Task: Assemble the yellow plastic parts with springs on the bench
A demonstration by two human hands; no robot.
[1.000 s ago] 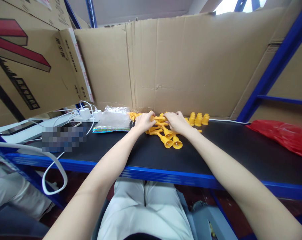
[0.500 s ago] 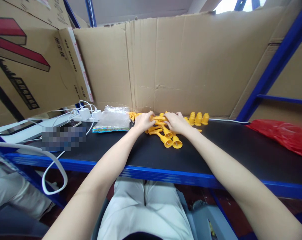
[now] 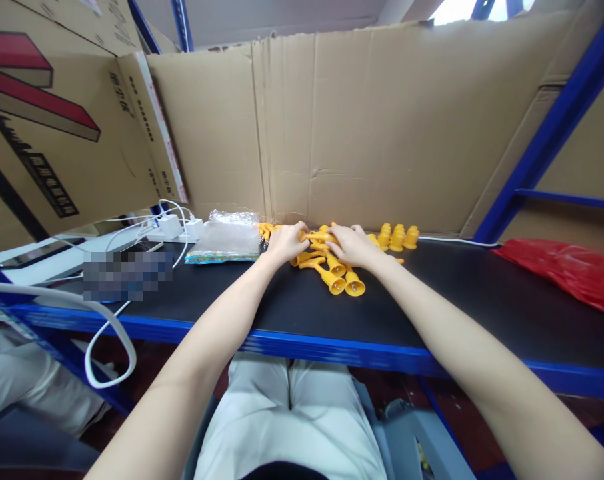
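A heap of yellow plastic trumpet-shaped parts (image 3: pixel 335 273) lies on the black shelf top (image 3: pixel 292 300) near the cardboard back wall. My left hand (image 3: pixel 287 245) and my right hand (image 3: pixel 355 245) both rest on this heap, fingers curled and pinching one yellow part (image 3: pixel 318 236) between them. A row of short yellow cap pieces (image 3: pixel 397 238) stands just right of my right hand. More yellow parts (image 3: pixel 266 231) lie behind my left hand.
A clear plastic bag (image 3: pixel 227 240) lies left of the heap, with white chargers and cables (image 3: pixel 175 229) beyond it. A red plastic bag (image 3: pixel 567 270) sits at the right. Cardboard sheets (image 3: pixel 372 127) wall the back; a blue upright (image 3: pixel 547 133) stands right. Another person's leg (image 3: pixel 22 387) shows lower left.
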